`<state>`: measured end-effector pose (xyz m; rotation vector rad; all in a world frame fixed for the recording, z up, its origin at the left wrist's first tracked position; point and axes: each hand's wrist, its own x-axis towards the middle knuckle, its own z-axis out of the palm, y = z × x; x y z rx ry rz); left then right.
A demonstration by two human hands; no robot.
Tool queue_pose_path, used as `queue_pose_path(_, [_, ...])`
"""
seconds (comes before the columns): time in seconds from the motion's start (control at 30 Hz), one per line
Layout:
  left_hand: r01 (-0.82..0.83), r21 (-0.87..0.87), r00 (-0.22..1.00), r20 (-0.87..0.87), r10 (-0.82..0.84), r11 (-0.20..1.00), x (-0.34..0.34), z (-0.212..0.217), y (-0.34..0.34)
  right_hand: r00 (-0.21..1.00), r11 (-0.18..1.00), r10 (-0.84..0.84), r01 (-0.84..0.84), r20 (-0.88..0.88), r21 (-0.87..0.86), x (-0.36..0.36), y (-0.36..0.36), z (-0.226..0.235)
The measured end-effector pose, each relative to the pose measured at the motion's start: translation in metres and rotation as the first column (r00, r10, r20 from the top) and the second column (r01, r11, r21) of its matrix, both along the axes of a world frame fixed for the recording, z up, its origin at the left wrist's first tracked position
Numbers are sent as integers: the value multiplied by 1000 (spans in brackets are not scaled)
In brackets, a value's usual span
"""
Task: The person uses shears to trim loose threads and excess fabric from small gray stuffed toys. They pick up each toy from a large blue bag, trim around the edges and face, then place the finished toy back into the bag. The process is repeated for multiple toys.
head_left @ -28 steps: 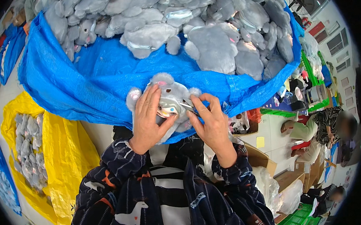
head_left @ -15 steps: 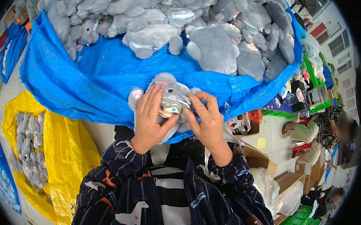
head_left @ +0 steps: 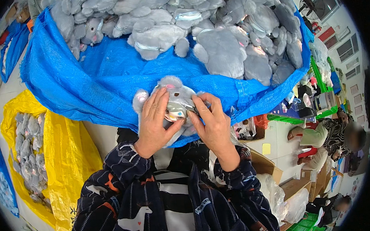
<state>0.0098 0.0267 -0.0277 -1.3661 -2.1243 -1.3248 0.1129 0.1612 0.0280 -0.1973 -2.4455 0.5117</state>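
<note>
A grey plush toy with pink-padded paws lies at the near rim of the big blue woven sack. In its middle a small doll face with grey hair shows between my hands. My left hand rests over the toy's left side, fingers pointing up and thumb along the lower edge of the doll face. From the other side my right hand grips the toy with bent fingers, its thumb and fingertips beside the doll's hair. Whatever lies under my fingertips is hidden.
The blue sack holds a heap of grey plush pieces. On the left a yellow sack holds more of them. At right are cardboard boxes, green crates, clear plastic bags and a seated person.
My hands keep their hold on the plush toy with barely any movement. The view has shifted slightly.
</note>
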Motion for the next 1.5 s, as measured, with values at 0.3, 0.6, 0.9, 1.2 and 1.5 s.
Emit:
queue_pose_path(0.3, [5, -3, 1000, -1, -5, 1000, 1, -1, 1, 997, 991, -18, 7, 81, 130, -2, 1, 16])
queue_pose_path(0.6, [7, 5, 999, 47, -7, 1000, -1, 1, 1, 1000, 997, 2, -4, -30, -73, -11, -2, -3])
queue_pose_path(0.9, [14, -7, 997, 73, -13, 1000, -2, 3, -1, 970, 243, -57, -217, -237, -945, -9, 15, -19])
queue_pose_path(1.2, [-8, -13, 1000, 25, 9, 1000, -1, 1, 3, 989, 969, 8, -44, -147, -242, -31, -4, -17])
queue_pose_path(1.5, [10, -12, 999, 53, -10, 1000, -3, 1, 2, 945, 166, 248, -258, -213, -952, 45, 24, -24])
